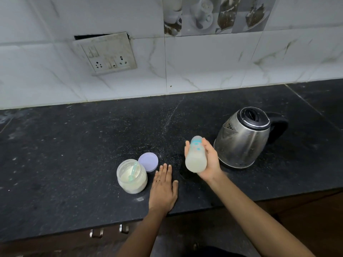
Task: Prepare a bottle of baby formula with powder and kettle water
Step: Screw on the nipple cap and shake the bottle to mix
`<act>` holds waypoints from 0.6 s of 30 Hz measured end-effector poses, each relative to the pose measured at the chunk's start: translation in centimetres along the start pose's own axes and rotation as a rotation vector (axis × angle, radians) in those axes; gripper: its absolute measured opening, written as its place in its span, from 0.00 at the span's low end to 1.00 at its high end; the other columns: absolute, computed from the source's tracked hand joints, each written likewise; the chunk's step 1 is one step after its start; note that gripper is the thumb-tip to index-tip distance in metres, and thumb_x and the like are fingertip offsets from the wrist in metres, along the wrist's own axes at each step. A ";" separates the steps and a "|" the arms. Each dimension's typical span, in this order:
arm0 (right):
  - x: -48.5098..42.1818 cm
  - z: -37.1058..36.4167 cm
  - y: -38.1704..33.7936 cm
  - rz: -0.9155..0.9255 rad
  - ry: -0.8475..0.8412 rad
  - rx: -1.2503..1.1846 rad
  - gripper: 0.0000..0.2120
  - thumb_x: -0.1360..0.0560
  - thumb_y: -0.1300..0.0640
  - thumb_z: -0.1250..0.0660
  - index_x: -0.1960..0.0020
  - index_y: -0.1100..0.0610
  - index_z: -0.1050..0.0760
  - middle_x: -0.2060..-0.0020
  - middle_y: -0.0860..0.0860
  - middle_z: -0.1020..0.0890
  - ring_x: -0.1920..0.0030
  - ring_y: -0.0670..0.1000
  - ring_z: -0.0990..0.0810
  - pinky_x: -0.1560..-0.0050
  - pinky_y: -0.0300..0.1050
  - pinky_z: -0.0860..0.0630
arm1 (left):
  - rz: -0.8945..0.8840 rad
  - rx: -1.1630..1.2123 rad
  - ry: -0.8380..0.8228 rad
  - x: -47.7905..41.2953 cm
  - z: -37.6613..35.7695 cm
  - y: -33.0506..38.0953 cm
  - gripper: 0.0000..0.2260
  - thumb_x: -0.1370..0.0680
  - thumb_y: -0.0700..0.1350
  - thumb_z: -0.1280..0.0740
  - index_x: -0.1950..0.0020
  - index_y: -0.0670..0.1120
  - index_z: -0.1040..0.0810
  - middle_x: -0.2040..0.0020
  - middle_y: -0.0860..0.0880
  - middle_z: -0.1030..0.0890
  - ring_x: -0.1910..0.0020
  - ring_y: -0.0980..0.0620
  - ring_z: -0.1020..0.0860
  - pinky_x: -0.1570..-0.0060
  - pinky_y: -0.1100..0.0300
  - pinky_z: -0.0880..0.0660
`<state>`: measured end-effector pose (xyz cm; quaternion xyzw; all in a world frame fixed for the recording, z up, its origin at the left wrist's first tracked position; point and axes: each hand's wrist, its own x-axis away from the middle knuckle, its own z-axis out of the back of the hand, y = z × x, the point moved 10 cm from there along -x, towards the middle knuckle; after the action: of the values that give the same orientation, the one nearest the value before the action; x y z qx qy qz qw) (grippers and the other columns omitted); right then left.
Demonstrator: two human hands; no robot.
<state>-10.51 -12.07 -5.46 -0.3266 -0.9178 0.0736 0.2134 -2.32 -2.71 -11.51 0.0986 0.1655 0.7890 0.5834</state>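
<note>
Milky already: gripped the bottle [196,158] tilted in the right hand [211,160], rested the left hand [163,188] flat, fingers straight (mixing stage, probably). Needed next: firm shaking.

Both forearms are bare and enter from the bottom edge, right of centre. The left hand [163,188] sits at lower centre, palm down and flat, fingers straight and close together, thumb spread to the right; a ring [158,180] shows on one finger. The right hand [208,164] is raised at centre right, palm up, with fingers and thumb wrapped round a tilted, motion-blurred bottle [195,157].
</note>
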 end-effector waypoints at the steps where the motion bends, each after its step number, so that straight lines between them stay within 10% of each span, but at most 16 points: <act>1: -0.2 0.1 0.1 -0.019 -0.002 0.009 0.39 0.39 0.58 0.22 0.30 0.55 0.32 0.52 0.58 0.19 0.61 0.54 0.18 0.62 0.48 0.18 | -0.001 -0.001 -0.003 0.0 0.0 0.0 0.32 0.23 0.58 0.60 0.22 0.45 0.48 0.21 0.48 0.48 0.23 0.54 0.54 0.27 0.61 0.64; 13: 0.4 -0.7 1.1 -0.092 -0.045 0.258 0.34 0.34 0.56 0.26 0.30 0.52 0.30 0.52 0.59 0.21 0.63 0.55 0.20 0.64 0.46 0.20 | 0.002 0.004 -0.006 -0.1 0.0 -0.1 0.32 0.23 0.58 0.60 0.22 0.46 0.48 0.21 0.48 0.48 0.23 0.55 0.55 0.28 0.62 0.64; 18: 0.3 0.0 2.1 -0.158 0.004 -0.011 0.34 0.36 0.59 0.23 0.32 0.59 0.30 0.48 0.59 0.21 0.62 0.57 0.17 0.64 0.49 0.18 | 0.008 0.025 0.000 0.1 0.0 -0.1 0.32 0.23 0.58 0.60 0.22 0.45 0.47 0.21 0.48 0.47 0.24 0.57 0.56 0.28 0.62 0.63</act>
<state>-9.54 -10.30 -5.92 -0.2546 -0.9407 0.0508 0.2185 -2.29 -2.58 -11.50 0.1065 0.1748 0.7892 0.5790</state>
